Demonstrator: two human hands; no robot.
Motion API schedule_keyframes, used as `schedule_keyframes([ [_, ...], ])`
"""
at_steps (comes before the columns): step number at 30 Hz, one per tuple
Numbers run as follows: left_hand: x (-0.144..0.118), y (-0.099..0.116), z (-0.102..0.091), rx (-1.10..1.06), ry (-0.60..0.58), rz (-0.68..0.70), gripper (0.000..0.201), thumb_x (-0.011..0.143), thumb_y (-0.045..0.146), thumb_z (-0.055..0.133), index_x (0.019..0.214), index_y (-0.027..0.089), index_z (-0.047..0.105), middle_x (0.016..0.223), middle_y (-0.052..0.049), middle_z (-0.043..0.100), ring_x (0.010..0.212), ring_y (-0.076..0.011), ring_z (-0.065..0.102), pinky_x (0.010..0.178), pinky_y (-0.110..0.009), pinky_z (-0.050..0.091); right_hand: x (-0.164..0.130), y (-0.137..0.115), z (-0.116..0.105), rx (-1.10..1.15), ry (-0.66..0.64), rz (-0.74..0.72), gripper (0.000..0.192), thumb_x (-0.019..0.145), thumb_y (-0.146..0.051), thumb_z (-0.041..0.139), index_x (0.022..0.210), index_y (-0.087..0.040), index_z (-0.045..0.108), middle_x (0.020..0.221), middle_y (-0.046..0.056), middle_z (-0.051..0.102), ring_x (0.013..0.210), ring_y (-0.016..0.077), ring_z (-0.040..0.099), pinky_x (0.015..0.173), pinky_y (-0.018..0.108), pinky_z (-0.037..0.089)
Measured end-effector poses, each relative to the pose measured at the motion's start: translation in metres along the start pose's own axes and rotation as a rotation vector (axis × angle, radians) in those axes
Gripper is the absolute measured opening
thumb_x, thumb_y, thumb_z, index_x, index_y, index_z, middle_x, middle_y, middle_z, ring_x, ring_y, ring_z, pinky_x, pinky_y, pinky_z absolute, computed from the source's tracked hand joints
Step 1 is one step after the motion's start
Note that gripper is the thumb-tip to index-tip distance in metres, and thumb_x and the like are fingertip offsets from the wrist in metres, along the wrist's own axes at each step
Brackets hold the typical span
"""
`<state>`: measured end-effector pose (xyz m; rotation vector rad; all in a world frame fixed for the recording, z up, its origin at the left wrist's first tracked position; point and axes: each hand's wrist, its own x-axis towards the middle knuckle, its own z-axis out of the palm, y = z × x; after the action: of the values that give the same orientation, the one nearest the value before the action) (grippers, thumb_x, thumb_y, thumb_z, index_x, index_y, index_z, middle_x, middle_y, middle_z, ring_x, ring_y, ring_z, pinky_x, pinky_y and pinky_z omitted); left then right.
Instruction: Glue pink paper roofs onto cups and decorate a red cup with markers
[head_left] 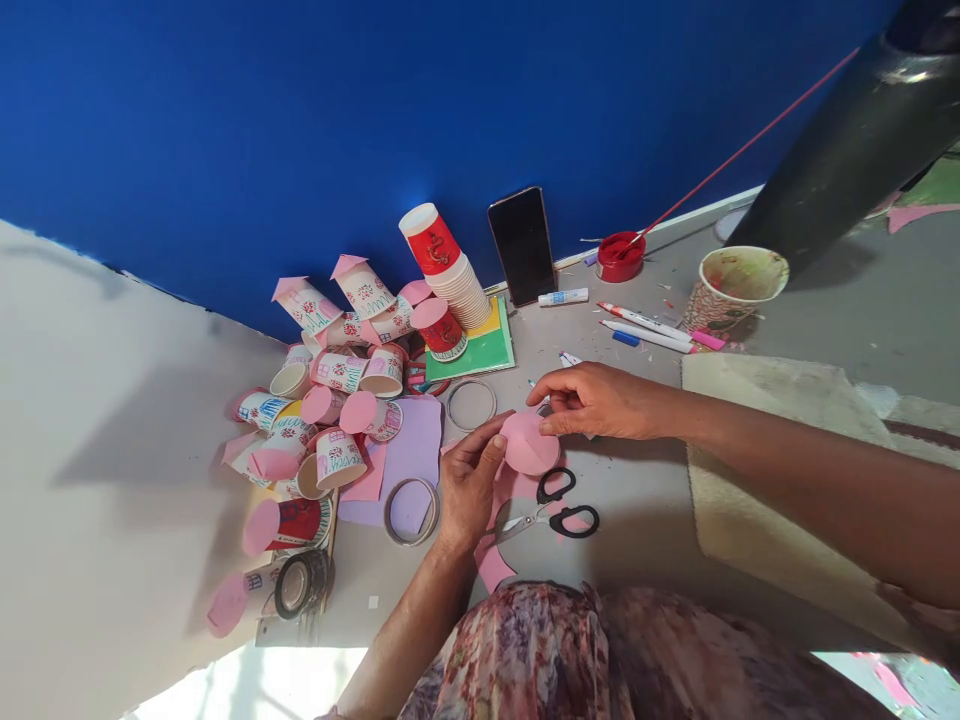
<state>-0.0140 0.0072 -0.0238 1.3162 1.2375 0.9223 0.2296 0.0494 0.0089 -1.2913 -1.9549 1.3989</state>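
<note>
A round pink paper disc [531, 446] is pinched between my two hands above the grey table. My left hand [472, 480] grips its left edge with thumb and fingers. On the upper right edge, my right hand [581, 402] has its thumb and fingers closed on the same disc. Black-handled scissors [556, 517] lie just below the disc, their blades pointing left over pink paper scraps [495, 568]. Left of my left hand, a roll of tape [411, 511] rests on a purple sheet [424, 440]. Another tape ring [472, 404] lies above that hand.
Decorated paper cups [341, 458] with pink tops crowd the left side. A cup stack [459, 285] stands on a green booklet [487, 345] beside a phone [523, 248]. Markers [649, 325], a red paint pot [620, 260], a stained cup [731, 290] and a cloth [772, 450] lie rightward.
</note>
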Motion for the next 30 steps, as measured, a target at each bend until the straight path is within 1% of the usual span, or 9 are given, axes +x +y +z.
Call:
schedule_keyframes([
  [4, 0.000, 0.000, 0.000, -0.045, 0.006, -0.019, 0.042, 0.091, 0.053, 0.076, 0.116, 0.021, 0.084, 0.130, -0.012, 0.080, 0.126, -0.0321, 0.073, 0.113, -0.047, 0.053, 0.000, 0.002, 0.000, 0.043, -0.025, 0.006, 0.046, 0.085, -0.051, 0.071, 0.112, -0.014, 0.076, 0.069, -0.002, 0.065, 0.060, 0.0141, 0.054, 0.060, 0.028, 0.038],
  [7, 0.000, 0.000, -0.002, -0.091, 0.024, -0.030, 0.041, 0.090, 0.053, 0.078, 0.114, 0.021, 0.084, 0.131, -0.013, 0.079, 0.127, -0.0323, 0.072, 0.113, -0.046, 0.054, 0.000, 0.003, -0.001, 0.056, -0.044, -0.021, 0.046, 0.087, -0.054, 0.069, 0.110, -0.015, 0.076, 0.067, -0.002, 0.063, 0.060, 0.0136, 0.051, 0.059, 0.027, 0.035],
  [9, 0.000, -0.001, -0.004, -0.124, 0.043, -0.032, 0.041, 0.091, 0.054, 0.077, 0.114, 0.021, 0.084, 0.131, -0.014, 0.079, 0.126, -0.0320, 0.073, 0.112, -0.046, 0.055, 0.000, 0.004, -0.001, 0.058, -0.037, -0.035, 0.045, 0.088, -0.054, 0.066, 0.109, -0.015, 0.077, 0.067, -0.002, 0.062, 0.059, 0.0135, 0.051, 0.058, 0.027, 0.034],
  [12, 0.002, -0.002, -0.007, -0.155, 0.066, -0.028, 0.042, 0.092, 0.056, 0.075, 0.113, 0.021, 0.084, 0.128, -0.015, 0.080, 0.121, -0.0305, 0.075, 0.109, -0.044, 0.057, 0.000, 0.003, 0.000, 0.051, 0.002, -0.019, 0.042, 0.089, -0.052, 0.064, 0.106, -0.016, 0.077, 0.067, -0.002, 0.063, 0.060, 0.0142, 0.052, 0.059, 0.028, 0.037],
  [17, 0.007, 0.006, -0.005, -0.097, 0.057, -0.049, 0.043, 0.093, 0.059, 0.073, 0.107, 0.019, 0.084, 0.120, -0.014, 0.082, 0.113, -0.0290, 0.076, 0.101, -0.041, 0.058, 0.001, 0.001, 0.003, 0.012, 0.064, -0.008, 0.038, 0.089, -0.050, 0.063, 0.098, -0.015, 0.077, 0.067, -0.002, 0.062, 0.060, 0.0144, 0.052, 0.061, 0.029, 0.038],
  [21, 0.007, 0.016, 0.003, 0.042, 0.076, 0.011, 0.040, 0.093, 0.056, 0.072, 0.109, 0.021, 0.084, 0.119, -0.010, 0.083, 0.114, -0.0270, 0.074, 0.100, -0.037, 0.056, 0.002, 0.001, 0.006, 0.001, 0.080, -0.014, 0.036, 0.091, -0.048, 0.062, 0.096, -0.015, 0.077, 0.063, -0.003, 0.060, 0.058, 0.0136, 0.051, 0.061, 0.029, 0.037],
  [23, 0.006, 0.018, 0.007, 0.087, 0.075, 0.021, 0.039, 0.092, 0.055, 0.072, 0.108, 0.022, 0.084, 0.115, -0.009, 0.084, 0.110, -0.0263, 0.075, 0.098, -0.036, 0.056, 0.002, 0.001, 0.007, 0.004, 0.075, -0.019, 0.034, 0.092, -0.046, 0.062, 0.095, -0.015, 0.076, 0.061, -0.003, 0.059, 0.056, 0.0134, 0.052, 0.061, 0.028, 0.037],
  [26, 0.006, 0.018, 0.011, 0.086, 0.071, 0.003, 0.037, 0.091, 0.053, 0.072, 0.104, 0.021, 0.084, 0.109, -0.008, 0.084, 0.103, -0.0257, 0.076, 0.092, -0.035, 0.058, 0.002, 0.000, 0.007, 0.009, 0.075, -0.032, 0.032, 0.093, -0.043, 0.062, 0.095, -0.015, 0.077, 0.059, -0.003, 0.060, 0.056, 0.0134, 0.053, 0.061, 0.028, 0.038],
  [30, 0.006, 0.016, 0.012, 0.068, 0.075, -0.011, 0.038, 0.091, 0.053, 0.071, 0.102, 0.019, 0.083, 0.104, -0.008, 0.084, 0.101, -0.0253, 0.076, 0.092, -0.035, 0.058, 0.002, 0.001, 0.008, 0.015, 0.082, -0.039, 0.030, 0.093, -0.042, 0.063, 0.093, -0.016, 0.076, 0.057, -0.003, 0.061, 0.055, 0.0131, 0.053, 0.061, 0.028, 0.038],
])
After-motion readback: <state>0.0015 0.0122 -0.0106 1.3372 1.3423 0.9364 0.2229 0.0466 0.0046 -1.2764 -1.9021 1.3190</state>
